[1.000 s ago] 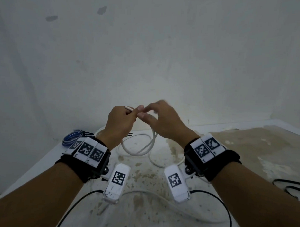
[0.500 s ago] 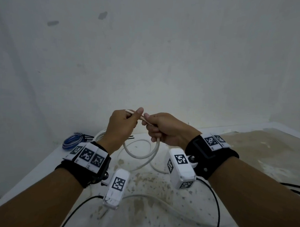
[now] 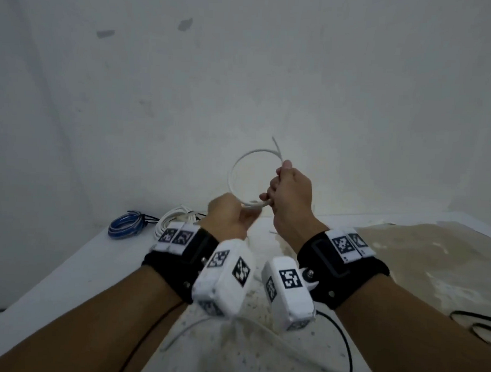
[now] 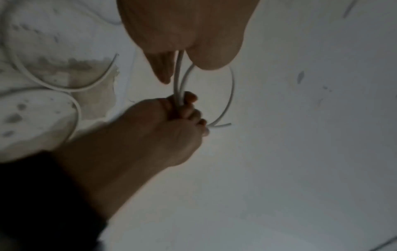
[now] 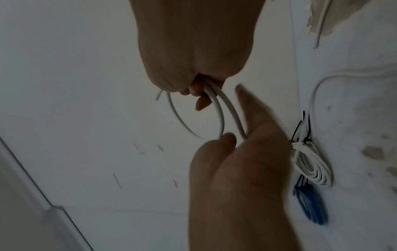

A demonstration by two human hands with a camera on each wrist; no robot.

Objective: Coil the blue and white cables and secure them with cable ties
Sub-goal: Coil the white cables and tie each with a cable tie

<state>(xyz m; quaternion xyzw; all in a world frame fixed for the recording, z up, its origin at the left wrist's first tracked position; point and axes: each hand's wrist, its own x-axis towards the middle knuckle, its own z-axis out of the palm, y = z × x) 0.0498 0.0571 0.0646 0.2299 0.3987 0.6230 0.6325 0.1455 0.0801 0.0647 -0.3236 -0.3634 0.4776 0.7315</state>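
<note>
A white cable (image 3: pixel 232 171) forms one round loop in the air in front of the wall, its free end sticking up. My right hand (image 3: pixel 275 187) grips the loop where its strands cross; in the left wrist view its fingers (image 4: pixel 189 108) curl round two strands. My left hand (image 3: pixel 247 211), just left and lower, pinches the trailing cable between thumb (image 5: pixel 227 137) and index finger (image 5: pixel 247 105). The rest of the cable (image 4: pixel 64 84) lies in curves on the table.
A tied blue coil (image 3: pixel 126 226) and a tied white coil (image 3: pixel 170 219) lie at the back left of the stained white table (image 3: pixel 68 277), against the wall. Black cords (image 3: pixel 344 345) run from the wrist cameras; another black cord (image 3: pixel 479 324) lies at the right.
Both hands have risen from near the table. The right hand, which met the left at the cable end, now grips it and a full loop stands above the hands.
</note>
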